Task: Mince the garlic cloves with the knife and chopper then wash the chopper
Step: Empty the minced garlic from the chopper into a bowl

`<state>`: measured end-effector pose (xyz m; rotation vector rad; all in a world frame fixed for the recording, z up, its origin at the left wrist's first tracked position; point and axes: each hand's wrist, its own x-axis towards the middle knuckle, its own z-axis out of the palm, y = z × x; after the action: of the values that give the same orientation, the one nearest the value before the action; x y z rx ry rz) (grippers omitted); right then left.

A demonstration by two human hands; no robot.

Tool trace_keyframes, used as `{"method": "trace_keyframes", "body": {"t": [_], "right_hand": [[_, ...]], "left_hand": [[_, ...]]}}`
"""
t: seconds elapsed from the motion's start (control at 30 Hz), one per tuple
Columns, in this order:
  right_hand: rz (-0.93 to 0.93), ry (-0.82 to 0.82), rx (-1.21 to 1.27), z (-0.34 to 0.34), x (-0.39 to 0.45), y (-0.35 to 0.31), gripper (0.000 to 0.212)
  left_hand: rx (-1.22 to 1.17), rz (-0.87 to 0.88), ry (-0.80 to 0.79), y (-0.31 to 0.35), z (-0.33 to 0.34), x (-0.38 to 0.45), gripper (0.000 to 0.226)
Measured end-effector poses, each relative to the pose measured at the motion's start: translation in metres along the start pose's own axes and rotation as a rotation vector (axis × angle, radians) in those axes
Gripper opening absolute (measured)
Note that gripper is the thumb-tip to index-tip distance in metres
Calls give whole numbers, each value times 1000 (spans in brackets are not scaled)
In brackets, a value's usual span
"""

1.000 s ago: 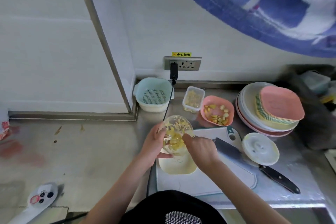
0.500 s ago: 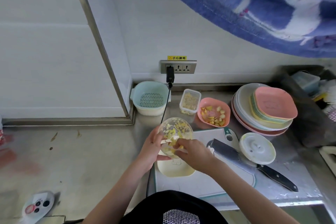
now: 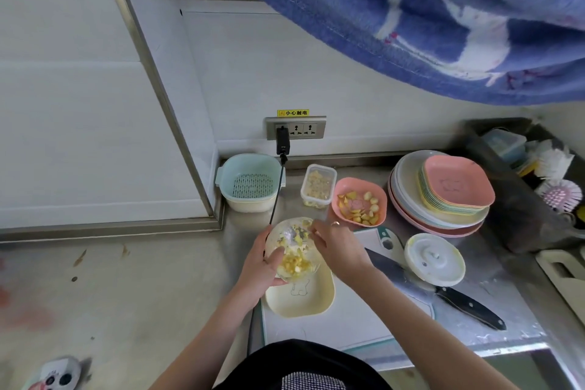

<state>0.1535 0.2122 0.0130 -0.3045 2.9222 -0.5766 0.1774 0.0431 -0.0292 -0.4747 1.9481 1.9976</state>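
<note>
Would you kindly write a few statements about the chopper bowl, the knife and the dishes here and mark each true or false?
1. The left hand holds the clear chopper bowl over the yellow dish. True.
2. The right hand grips the knife. False: the knife lies on the cutting board.
3. The white lid sits on the chopper bowl. False: it rests beside the knife.
4. The pink bowl holds garlic pieces. True.
</note>
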Motion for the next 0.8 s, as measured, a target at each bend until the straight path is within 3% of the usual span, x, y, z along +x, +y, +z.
{"method": "trace_keyframes", "body": {"t": [0.07, 0.13, 0.23, 0.4, 0.47, 0.6, 0.8], "right_hand": [[-31, 16, -106, 0, 6, -1, 11], [-21, -105, -229, 6, 1, 1, 15], [-25, -235, -224, 13, -15, 1, 18], [-60, 48, -262, 0, -10, 0, 39], [-54, 5, -306, 1, -14, 2, 49], [-45, -181, -315, 23, -36, -2, 48], [-124, 63, -301, 8, -22, 4, 61]], "left_hand": [[15, 3, 7, 0, 3, -2, 37], [23, 25, 22, 0, 4, -1, 30], [85, 56, 43, 0, 3, -2, 20], [78, 65, 48, -2, 4, -6, 16], [59, 68, 56, -1, 4, -7, 19], [85, 63, 76, 0, 2, -5, 18], [102, 33, 101, -5, -3, -2, 20]]}}
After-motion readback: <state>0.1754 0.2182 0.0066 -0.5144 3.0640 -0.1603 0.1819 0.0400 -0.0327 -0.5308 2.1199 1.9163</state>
